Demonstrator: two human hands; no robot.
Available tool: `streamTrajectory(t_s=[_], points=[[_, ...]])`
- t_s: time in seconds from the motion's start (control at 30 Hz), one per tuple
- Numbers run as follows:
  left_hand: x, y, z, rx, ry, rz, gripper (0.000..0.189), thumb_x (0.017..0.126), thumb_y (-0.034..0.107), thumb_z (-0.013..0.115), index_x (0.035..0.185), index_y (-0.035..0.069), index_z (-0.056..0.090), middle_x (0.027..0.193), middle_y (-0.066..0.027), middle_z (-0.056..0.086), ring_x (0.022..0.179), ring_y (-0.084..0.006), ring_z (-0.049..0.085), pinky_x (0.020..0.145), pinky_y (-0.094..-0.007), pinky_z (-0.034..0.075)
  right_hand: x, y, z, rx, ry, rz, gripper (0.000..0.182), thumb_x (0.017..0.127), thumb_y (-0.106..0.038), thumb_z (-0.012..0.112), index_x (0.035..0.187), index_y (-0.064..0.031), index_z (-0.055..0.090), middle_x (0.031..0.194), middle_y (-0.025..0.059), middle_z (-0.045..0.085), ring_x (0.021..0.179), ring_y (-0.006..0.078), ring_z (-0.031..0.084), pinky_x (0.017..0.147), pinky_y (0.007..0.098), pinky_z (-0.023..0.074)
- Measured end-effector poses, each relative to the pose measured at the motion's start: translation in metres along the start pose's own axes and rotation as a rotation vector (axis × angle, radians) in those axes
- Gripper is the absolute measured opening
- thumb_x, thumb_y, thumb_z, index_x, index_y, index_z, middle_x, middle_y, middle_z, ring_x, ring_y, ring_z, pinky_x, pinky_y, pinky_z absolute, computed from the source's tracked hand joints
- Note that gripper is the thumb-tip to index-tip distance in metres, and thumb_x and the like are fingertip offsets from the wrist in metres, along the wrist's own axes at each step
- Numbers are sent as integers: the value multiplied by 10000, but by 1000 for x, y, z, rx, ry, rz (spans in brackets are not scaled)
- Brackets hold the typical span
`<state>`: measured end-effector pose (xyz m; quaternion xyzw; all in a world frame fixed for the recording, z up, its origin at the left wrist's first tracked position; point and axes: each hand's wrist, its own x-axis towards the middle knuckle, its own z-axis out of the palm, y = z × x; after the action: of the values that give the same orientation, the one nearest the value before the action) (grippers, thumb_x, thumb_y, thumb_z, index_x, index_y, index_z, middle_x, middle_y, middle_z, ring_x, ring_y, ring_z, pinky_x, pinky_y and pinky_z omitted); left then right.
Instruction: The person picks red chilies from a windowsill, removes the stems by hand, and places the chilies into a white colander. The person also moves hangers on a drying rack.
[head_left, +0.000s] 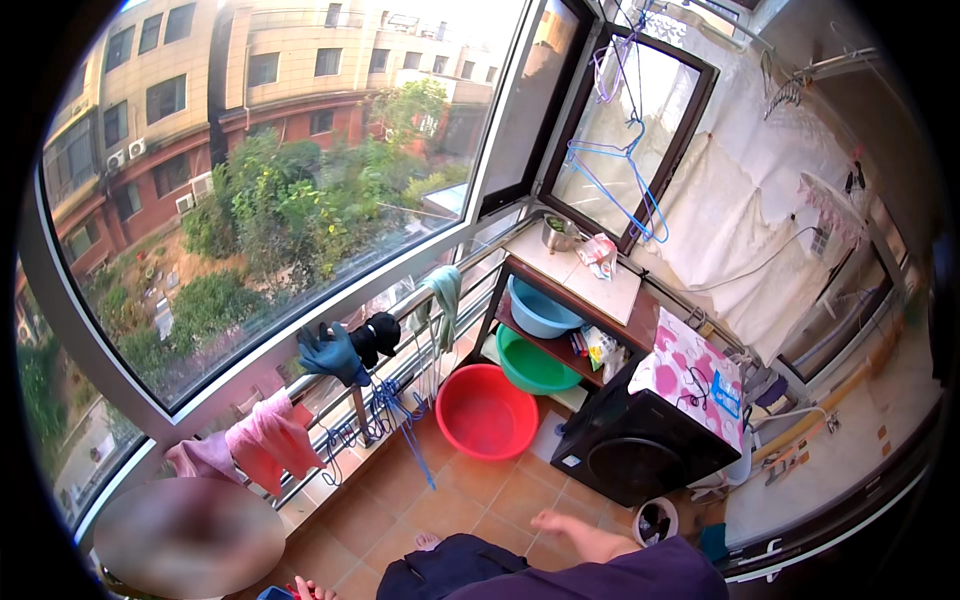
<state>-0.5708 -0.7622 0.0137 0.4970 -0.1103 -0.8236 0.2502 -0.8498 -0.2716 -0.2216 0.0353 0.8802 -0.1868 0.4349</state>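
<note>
My right hand (553, 522) hangs over the tiled floor with its fingers loosely bent and nothing visible in it. It is nearest to the black front-loading washing machine (637, 457) and a small white bin (655, 523) with dark things inside. At the bottom edge, partly cut off, my left hand (319, 592) has its fingers around a red object (301, 589), with a blue item beside it; what they are cannot be told. A red plastic basin (487, 412) rests on the floor ahead, below a shelf holding a green basin (536, 361) and a light blue basin (541, 309).
Pink cloths (274, 442), a blue glove (334, 352) and blue hangers (390, 405) hang on the window-side railing. A metal pot (559, 234) stands on the shelf top. More hangers (622, 176) dangle overhead. A blurred oval covers the lower left.
</note>
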Motion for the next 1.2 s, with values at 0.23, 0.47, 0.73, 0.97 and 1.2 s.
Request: streamTrajectory(t_s=[0.23, 0.47, 0.73, 0.97, 1.2], points=[[9, 2, 5, 24, -40, -58, 277, 992, 328, 594, 807, 146, 499, 576, 55, 302, 424, -71, 249, 330, -229, 203, -110, -148, -366, 450, 1560, -273, 578, 986, -465, 474, 1334, -5, 510, 1271, 266, 582, 1168, 430, 547, 973, 487, 438], [7, -7, -3, 66, -37, -31, 279, 1010, 312, 558, 795, 156, 476, 543, 58, 267, 406, -72, 214, 330, -229, 198, -195, -246, -589, 141, 1806, -420, 750, 883, -527, 600, 1395, 5, 466, 1387, 235, 518, 1312, 371, 462, 1096, 430, 367], [-8, -22, -17, 27, 66, -30, 292, 995, 348, 579, 799, 156, 476, 557, 60, 283, 411, -84, 218, 332, -248, 198, -152, -311, -625, 41, 1555, -264, 508, 760, -473, 711, 1042, -53, 669, 985, 195, 704, 941, 347, 691, 821, 459, 528], [-13, -33, -17, 6, 85, -41, 301, 980, 368, 599, 800, 161, 477, 568, 59, 294, 418, -87, 224, 337, -257, 200, -189, -350, -650, 675, 1389, -815, 301, 806, -290, 639, 726, 0, 654, 624, 107, 620, 611, 212, 606, 622, 380, 471], [-10, -35, -11, 89, 25, -90, 296, 949, 378, 646, 812, 175, 480, 615, 56, 339, 462, -86, 283, 374, -243, 247, -306, -375, -630, 418, 1824, -768, 372, 861, -358, 596, 939, -1, 670, 884, 209, 698, 876, 375, 671, 795, 451, 499]])
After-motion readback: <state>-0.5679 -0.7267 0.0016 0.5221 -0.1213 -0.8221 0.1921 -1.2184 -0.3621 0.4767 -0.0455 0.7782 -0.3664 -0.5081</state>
